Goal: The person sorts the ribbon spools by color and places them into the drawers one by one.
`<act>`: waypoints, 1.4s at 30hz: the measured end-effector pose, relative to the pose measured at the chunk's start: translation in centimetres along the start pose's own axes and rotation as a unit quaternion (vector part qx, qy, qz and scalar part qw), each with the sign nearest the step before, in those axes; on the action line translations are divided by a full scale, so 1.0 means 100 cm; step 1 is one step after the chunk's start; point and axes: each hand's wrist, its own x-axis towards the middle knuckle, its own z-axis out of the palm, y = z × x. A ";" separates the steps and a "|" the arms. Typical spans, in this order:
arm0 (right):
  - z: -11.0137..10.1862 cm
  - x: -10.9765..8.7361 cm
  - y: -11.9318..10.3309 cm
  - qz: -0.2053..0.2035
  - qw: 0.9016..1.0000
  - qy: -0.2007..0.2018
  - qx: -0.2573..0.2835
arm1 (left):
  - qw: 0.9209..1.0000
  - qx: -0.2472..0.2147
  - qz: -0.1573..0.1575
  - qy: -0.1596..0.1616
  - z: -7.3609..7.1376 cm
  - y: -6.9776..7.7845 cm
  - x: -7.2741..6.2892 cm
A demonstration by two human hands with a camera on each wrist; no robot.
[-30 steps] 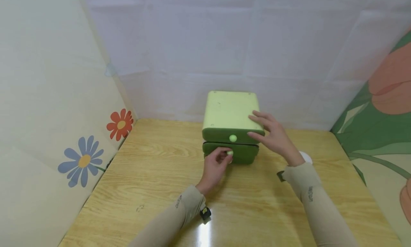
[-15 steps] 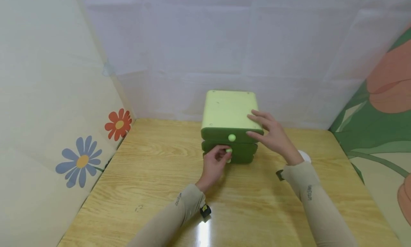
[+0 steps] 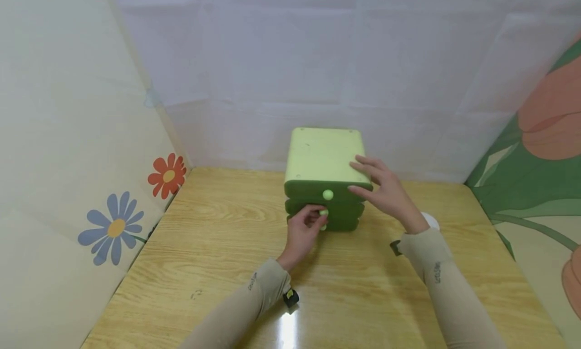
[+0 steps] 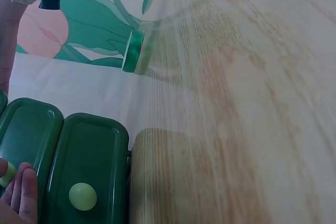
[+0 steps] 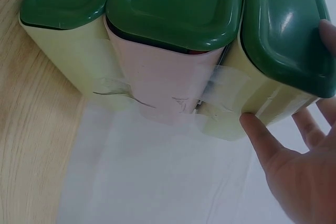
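A small drawer cabinet point(image 3: 324, 155) with a pale green top and several dark green drawer fronts, one above another, stands near the back wall. My left hand point(image 3: 301, 235) pinches the pale round knob point(image 4: 9, 174) of the middle drawer point(image 5: 173, 9), thumb and fingers on either side. Behind that drawer's front runs a thin dark gap with a speck of red. My right hand point(image 3: 386, 190) rests on the cabinet's upper right corner, its fingers spread over the top, side and front. Uncovered are the top drawer's knob point(image 3: 328, 194) and the bottom one's knob point(image 4: 83, 196).
Right of the cabinet, partly behind my right wrist, lies a round white thing point(image 3: 431, 220); its rim is green point(image 4: 134, 51) in the left wrist view. The wood-grain table point(image 3: 218, 248) meets a white cloth wall point(image 3: 254, 76) behind and flower-printed panels at both sides.
The middle drawer has slid inward, narrowing the gap over its front, and my left hand has moved with the knob. Between half a second ago and now little differs. My right hand stays put.
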 end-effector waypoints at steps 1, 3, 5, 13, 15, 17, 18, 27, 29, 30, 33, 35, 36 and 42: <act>0.000 0.000 0.000 0.000 1.000 0.000 -0.001 | 1.000 0.000 -0.001 0.000 0.000 0.000 0.000; 0.000 0.000 0.000 -0.001 1.000 0.001 -0.001 | 1.000 -0.002 -0.002 -0.002 0.000 0.000 0.000; 0.000 -0.001 0.000 -0.001 1.000 0.002 -0.001 | 1.000 -0.003 -0.002 -0.003 0.000 0.000 0.000; 0.001 -0.001 0.002 -0.003 1.000 0.005 -0.002 | 1.000 -0.005 -0.010 -0.009 0.000 0.002 0.000; 0.001 -0.001 0.003 -0.004 1.000 0.005 -0.004 | 1.000 -0.005 -0.013 -0.011 0.000 0.002 0.000; 0.001 -0.001 0.003 -0.003 1.000 0.005 -0.004 | 1.000 -0.004 -0.015 -0.013 0.000 0.002 -0.001; 0.000 -0.001 0.002 -0.002 1.000 0.005 -0.004 | 1.000 -0.004 -0.015 -0.013 0.000 0.002 -0.001; 0.000 -0.002 0.001 -0.004 1.000 0.006 -0.003 | 1.000 0.001 -0.006 -0.014 -0.002 0.000 0.000; 0.000 -0.002 0.000 -0.004 1.000 0.005 -0.005 | 1.000 0.001 -0.003 -0.015 -0.002 0.000 0.000; 0.000 -0.001 0.000 -0.004 1.000 0.005 -0.005 | 1.000 0.001 -0.003 -0.015 -0.002 0.000 0.000; 0.000 -0.001 -0.001 -0.005 1.000 0.004 -0.005 | 1.000 -0.002 -0.002 -0.015 -0.002 -0.001 0.000; 0.001 -0.001 -0.001 -0.006 1.000 0.004 -0.006 | 1.000 -0.004 -0.004 -0.015 -0.002 -0.001 0.000; 0.001 0.000 -0.001 -0.006 1.000 0.004 -0.007 | 1.000 -0.004 -0.004 -0.015 -0.003 -0.001 0.000; 0.001 0.000 0.000 -0.009 1.000 0.005 -0.005 | 1.000 0.006 0.004 -0.030 -0.005 -0.001 0.000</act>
